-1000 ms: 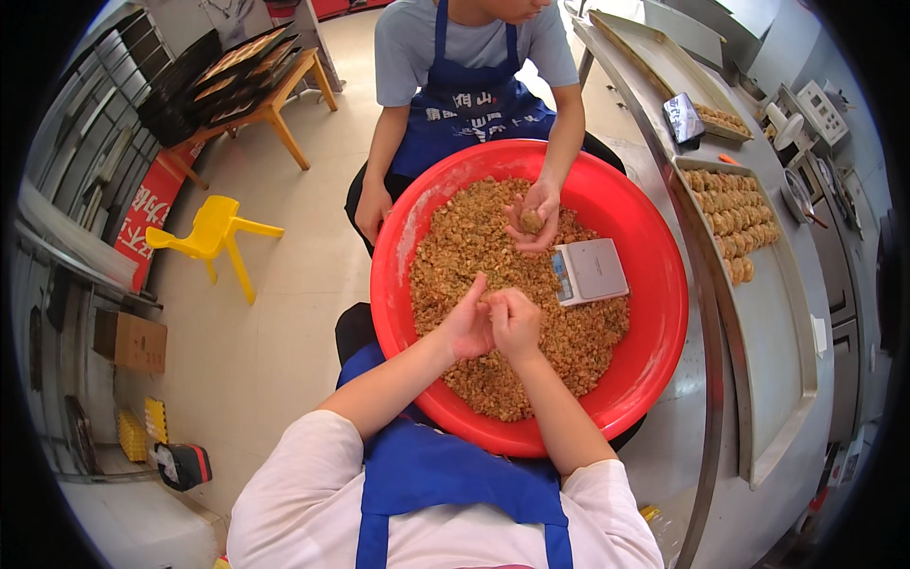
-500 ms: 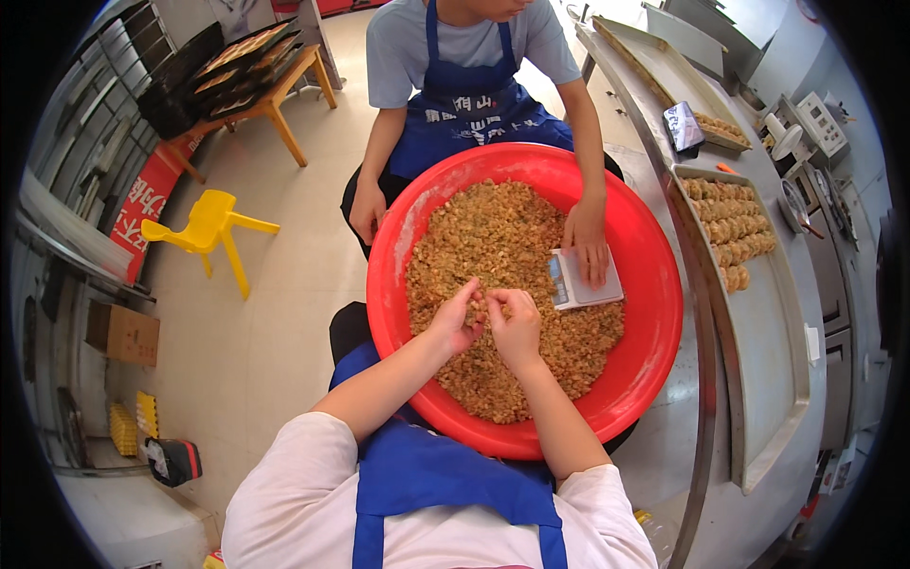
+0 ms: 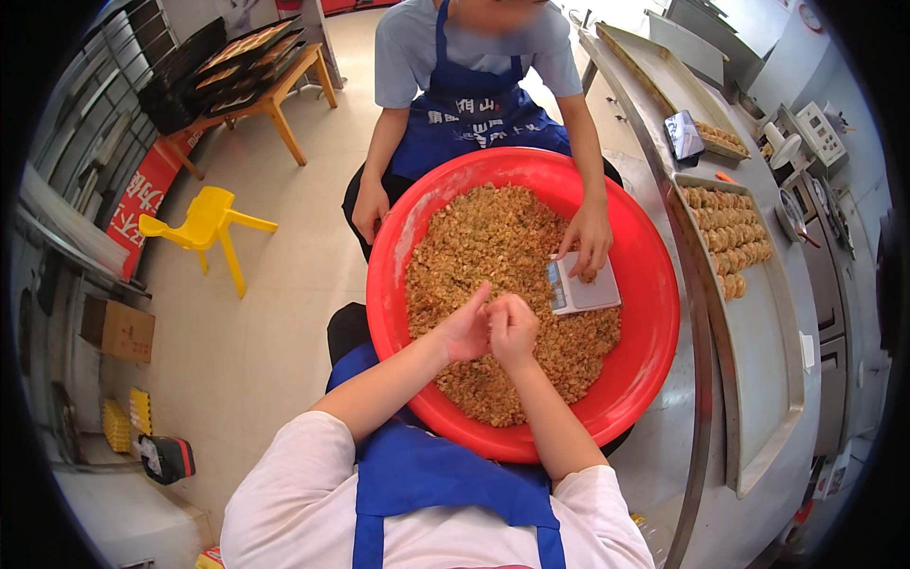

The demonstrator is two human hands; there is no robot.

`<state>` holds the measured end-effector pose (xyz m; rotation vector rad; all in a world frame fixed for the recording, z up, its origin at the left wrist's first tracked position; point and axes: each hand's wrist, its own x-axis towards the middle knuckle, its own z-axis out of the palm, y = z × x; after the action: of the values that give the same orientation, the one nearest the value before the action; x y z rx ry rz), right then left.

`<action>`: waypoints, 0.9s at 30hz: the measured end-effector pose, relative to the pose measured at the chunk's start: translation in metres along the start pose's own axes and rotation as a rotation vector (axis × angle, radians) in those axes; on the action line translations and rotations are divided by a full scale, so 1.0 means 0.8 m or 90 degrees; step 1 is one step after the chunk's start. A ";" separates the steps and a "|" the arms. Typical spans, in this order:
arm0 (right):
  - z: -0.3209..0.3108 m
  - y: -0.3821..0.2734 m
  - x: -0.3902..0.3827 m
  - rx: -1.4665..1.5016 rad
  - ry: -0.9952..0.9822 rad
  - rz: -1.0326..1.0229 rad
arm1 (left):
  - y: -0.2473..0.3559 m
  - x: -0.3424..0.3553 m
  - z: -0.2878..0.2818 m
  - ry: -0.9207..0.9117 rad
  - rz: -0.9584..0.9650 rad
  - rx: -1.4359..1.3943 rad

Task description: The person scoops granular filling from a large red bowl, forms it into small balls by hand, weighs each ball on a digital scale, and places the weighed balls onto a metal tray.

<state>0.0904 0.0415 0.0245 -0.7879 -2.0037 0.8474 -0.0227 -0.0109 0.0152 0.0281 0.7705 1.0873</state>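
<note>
Over the middle of a big red tub point(image 3: 398, 389), my two hands meet. My left hand point(image 3: 464, 332) is cupped, thumb side up, its palm turned toward the right one. My right hand point(image 3: 513, 329) is curled closed against it; whatever lies between them is hidden. Below them spreads a brown, crumbly, chopped mixture point(image 3: 474, 237) that fills the bottom of the tub. A small white digital scale point(image 3: 597, 296) rests on the mixture to the right. A co-worker's hand point(image 3: 591, 237) holds a small brown lump point(image 3: 588, 275) at the scale's plate.
Across the tub sits the co-worker in a blue apron point(image 3: 474, 104). Along the right runs a steel table with a metal tray point(image 3: 768, 379) holding rows of brown lumps point(image 3: 725, 228), another tray point(image 3: 654, 57) and a phone point(image 3: 683, 136). At left stands a yellow chair point(image 3: 210, 223).
My right hand has curled closer against my left palm, closing the gap between them. The co-worker's hand has lifted from flat on the scale, and a lump now shows under its fingers.
</note>
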 end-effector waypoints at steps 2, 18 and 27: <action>0.012 -0.005 -0.004 -0.127 0.043 -0.103 | 0.002 -0.003 0.011 -0.089 0.027 -0.120; -0.001 -0.018 -0.003 -0.025 -0.007 -0.068 | 0.011 0.009 -0.019 0.251 0.203 -0.112; 0.016 0.030 -0.011 -0.104 -0.042 -0.078 | 0.000 0.000 -0.006 -0.108 0.014 -0.120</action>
<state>0.0890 0.0455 -0.0039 -0.7266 -2.1764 0.6525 -0.0253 -0.0126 0.0110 -0.0310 0.5143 1.1591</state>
